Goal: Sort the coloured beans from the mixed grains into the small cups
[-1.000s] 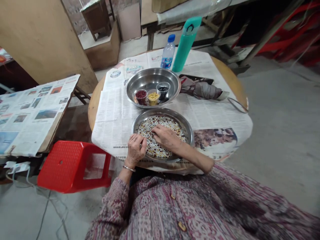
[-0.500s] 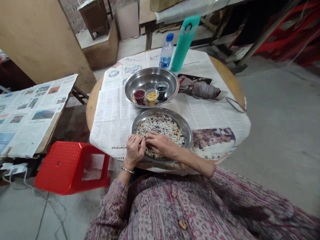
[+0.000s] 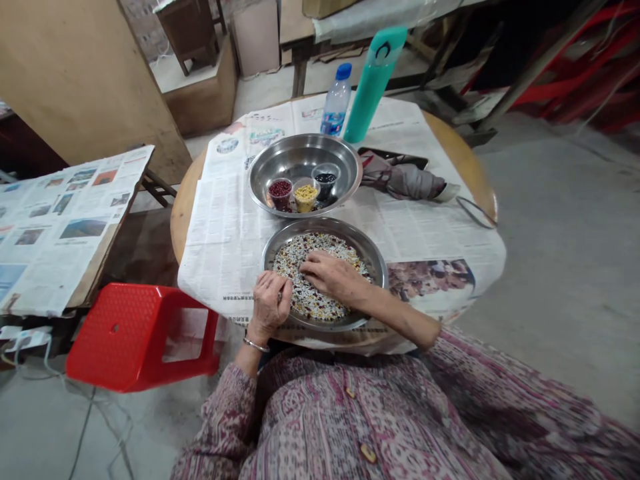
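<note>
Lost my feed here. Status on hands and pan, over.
Left hand curled shut at the near rim of the round steel pan of mixed beans. Right hand flat on the beans, fingers spread. Nothing in the way.

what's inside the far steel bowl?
The far steel bowl holds three small clear cups: red beans, yellow grains and black beans. The rest of the bowl shows bare metal. What lies under the cups is covered.

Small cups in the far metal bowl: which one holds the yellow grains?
The middle cup, nearest the person. The cup on its left holds red beans; the cup on its right holds black ones.
</note>
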The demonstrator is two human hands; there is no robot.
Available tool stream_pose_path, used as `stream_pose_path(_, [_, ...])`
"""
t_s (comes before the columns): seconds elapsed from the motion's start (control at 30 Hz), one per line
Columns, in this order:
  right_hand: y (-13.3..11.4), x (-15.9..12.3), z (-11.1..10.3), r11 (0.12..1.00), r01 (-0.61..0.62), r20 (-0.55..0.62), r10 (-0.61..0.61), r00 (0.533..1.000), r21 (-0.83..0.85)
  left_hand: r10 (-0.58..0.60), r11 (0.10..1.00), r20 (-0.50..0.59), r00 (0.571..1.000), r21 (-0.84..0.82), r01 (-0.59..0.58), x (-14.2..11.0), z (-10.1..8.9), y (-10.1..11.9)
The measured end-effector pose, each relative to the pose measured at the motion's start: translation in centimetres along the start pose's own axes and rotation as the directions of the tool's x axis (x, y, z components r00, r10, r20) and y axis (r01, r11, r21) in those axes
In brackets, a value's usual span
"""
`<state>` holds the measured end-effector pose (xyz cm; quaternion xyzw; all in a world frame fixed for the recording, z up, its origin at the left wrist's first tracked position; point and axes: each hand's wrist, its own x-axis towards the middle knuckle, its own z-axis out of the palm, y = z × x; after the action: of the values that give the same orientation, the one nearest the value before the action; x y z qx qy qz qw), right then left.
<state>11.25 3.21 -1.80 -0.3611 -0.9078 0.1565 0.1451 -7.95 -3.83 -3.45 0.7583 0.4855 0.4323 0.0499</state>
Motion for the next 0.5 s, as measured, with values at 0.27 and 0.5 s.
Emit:
stream_pose_path(0.27, [1.8,-2.9,-1.3,0.993,-0.109,-0.056,0.112,0.992,0.044,-0.004,1.000,-0.006,1.000,-0.010,0.004,0.0,0.1,0.0])
stream_pose_path(0.5, [-1.5,-2.9,0.0,0.981,0.182,0.060,-0.186,0.981,0.071,0.001,1.000,0.007,1.000,0.006,-0.001,0.0,0.0,0.2])
